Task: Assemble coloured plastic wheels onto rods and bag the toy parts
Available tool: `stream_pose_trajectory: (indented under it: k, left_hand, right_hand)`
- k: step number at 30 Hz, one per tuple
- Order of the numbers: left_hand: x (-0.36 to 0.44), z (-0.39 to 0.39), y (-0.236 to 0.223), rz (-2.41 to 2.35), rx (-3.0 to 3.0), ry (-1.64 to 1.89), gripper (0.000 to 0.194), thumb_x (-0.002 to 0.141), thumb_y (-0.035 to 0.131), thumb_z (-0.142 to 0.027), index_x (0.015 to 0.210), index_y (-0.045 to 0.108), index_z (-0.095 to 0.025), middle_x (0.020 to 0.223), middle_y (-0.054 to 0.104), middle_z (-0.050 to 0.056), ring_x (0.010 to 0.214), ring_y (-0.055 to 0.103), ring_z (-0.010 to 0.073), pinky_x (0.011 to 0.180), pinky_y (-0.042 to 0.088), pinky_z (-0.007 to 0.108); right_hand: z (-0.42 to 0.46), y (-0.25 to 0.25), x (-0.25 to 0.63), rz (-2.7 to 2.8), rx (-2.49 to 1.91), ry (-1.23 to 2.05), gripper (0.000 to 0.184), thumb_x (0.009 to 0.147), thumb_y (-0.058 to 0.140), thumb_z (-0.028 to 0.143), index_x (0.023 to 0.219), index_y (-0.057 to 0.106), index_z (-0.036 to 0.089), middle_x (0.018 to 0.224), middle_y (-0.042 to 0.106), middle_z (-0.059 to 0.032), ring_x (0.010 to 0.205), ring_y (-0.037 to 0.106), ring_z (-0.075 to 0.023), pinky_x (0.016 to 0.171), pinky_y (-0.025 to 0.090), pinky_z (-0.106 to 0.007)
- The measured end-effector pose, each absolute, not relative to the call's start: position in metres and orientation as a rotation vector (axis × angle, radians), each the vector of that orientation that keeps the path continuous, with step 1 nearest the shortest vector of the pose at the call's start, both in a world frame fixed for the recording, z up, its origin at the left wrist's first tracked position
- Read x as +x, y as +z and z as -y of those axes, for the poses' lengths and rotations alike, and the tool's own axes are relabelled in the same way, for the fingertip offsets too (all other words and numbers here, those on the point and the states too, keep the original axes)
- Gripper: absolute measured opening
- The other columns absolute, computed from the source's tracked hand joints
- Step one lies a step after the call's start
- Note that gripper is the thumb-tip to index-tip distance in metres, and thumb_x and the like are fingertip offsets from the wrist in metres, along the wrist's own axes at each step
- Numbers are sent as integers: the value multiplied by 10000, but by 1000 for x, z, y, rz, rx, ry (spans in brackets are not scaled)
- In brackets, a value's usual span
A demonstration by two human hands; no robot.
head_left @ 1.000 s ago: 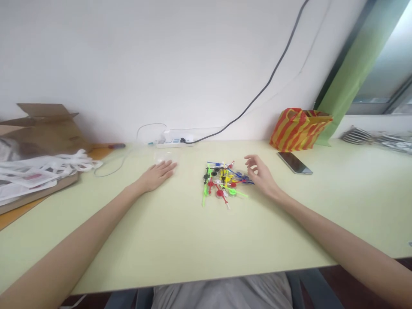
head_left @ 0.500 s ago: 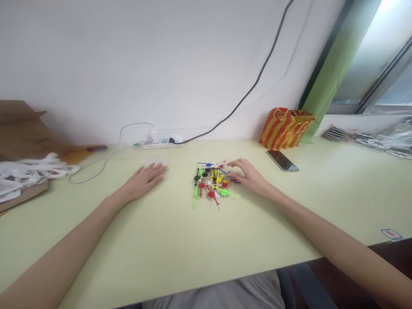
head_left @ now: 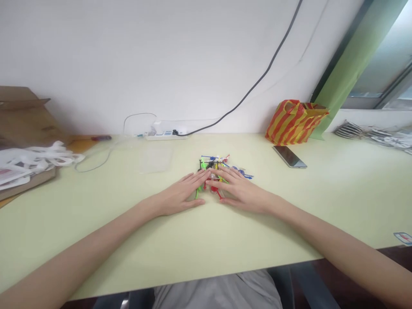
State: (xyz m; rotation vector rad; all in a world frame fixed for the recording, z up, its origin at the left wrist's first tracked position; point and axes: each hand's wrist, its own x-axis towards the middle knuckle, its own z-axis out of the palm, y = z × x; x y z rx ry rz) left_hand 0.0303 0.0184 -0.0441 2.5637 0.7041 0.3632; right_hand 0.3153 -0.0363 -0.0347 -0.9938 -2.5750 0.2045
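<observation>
A small heap of coloured plastic arrow spinners (head_left: 214, 188) lies on the pale green table (head_left: 206, 240), with green, red, yellow, blue, black and white pieces. My left hand (head_left: 180, 195) rests over the heap's left side, palm down and fingers stretched out. From the other side my right hand (head_left: 243, 191) lies over the right part, its fingers spread. The fingertips of both hands nearly meet above the middle pieces and hide many of them. Several blue spinners (head_left: 240, 171) show just beyond my right fingers.
A clear plastic sheet or bag (head_left: 156, 159) lies left of the heap, near a white power strip (head_left: 165, 135). At right are a phone (head_left: 289, 157) and a striped red-and-yellow bag (head_left: 294, 123). A cardboard box (head_left: 28, 118) and white straps (head_left: 41, 161) occupy the left.
My left hand has moved right from the plastic sheet onto the heap. My right hand has come down over the heap's right side, its fingers now straighter. The camera view has shifted somewhat.
</observation>
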Motion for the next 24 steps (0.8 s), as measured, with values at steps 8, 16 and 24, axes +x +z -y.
stream_pose_trajectory:
  k: [8,16,24]
  left_hand:
    - [27,-19,-42,-759,2509,446,827,976,645,-519,1683,245,-364,1750,211,9,1632,147,309,1331,67,473]
    - [29,-17,-41,-729,2540,483,648,1021,585,-484,1632,387,-400,1737,275,2,1617,224,310,1326,141,474]
    - [30,-17,-37,-730,2886,297,639,1107,364,-498,1695,218,-298,1759,222,104,1612,244,268,1295,218,492]
  right_hand:
    - [10,-50,326,2470,-1072,192,449,1070,516,377,1514,580,381,1670,422,-65,1553,359,-337,1239,317,-605]
    - [0,-55,334,2511,-1072,131,447,1094,441,352,1522,569,378,1685,400,-56,1558,356,-330,1238,323,-608]
    - [9,-50,328,2512,-1103,-55,483,1106,357,250,1551,534,313,1675,403,-105,1587,305,-317,1239,344,-603]
